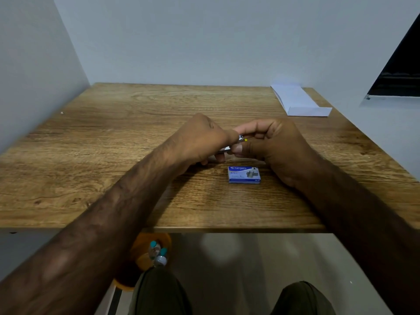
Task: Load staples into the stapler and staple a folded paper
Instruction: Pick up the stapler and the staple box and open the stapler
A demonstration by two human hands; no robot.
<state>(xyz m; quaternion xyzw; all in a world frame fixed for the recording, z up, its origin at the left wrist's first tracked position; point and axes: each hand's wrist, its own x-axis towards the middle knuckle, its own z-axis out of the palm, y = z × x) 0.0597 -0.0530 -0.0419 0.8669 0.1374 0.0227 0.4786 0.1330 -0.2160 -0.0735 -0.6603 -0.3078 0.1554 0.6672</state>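
A small metal stapler (240, 139) with a yellow part is held just above the middle of the wooden table (91, 144). My left hand (200, 138) grips its left end, and my right hand (272, 144) pinches its right end between thumb and fingers. Most of the stapler is hidden by the two hands. A blue box of staples (244, 175) lies flat on the table just in front of my hands, closed. A folded white paper (297, 101) lies at the far right corner of the table.
Grey walls close off the table at the left and back. A dark window opening (400, 71) is at the right. Under the table's near edge stands an orange container (145, 253) with bottles, beside my knees.
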